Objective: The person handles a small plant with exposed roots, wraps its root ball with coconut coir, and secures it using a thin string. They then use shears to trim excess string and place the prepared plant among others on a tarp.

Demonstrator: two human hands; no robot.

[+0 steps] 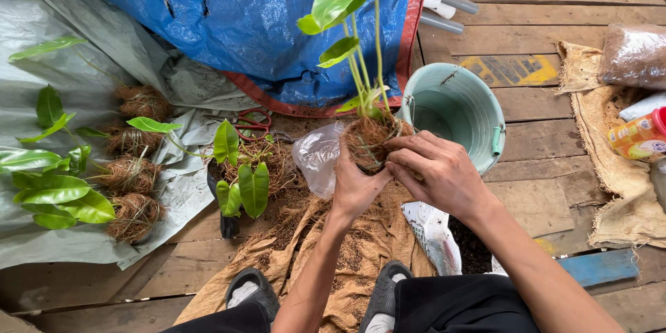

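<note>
Well to the left of the grip, four plants with fibre-wrapped root balls [132, 180] lie finished in a row on the grey tarp [41, 48], and nearer in, more unwrapped seedlings [243, 180] wait beside red scissors [251, 123]. The left hand [355, 184] cups the coir root ball [368, 142] of an upright long-stemmed plant from below while the right hand [437, 170] closes over its side, pressing fibre. Just right of the grip stands a pale green bucket [479, 107].

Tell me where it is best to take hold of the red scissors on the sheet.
Grip the red scissors at their loop handles, coming from above. They seem to lie flat on the grey sheet, handles uppermost in view, while the blades are partly hidden by a leafy plant. Both the left hand and the right hand hold another plant's root ball.
</note>
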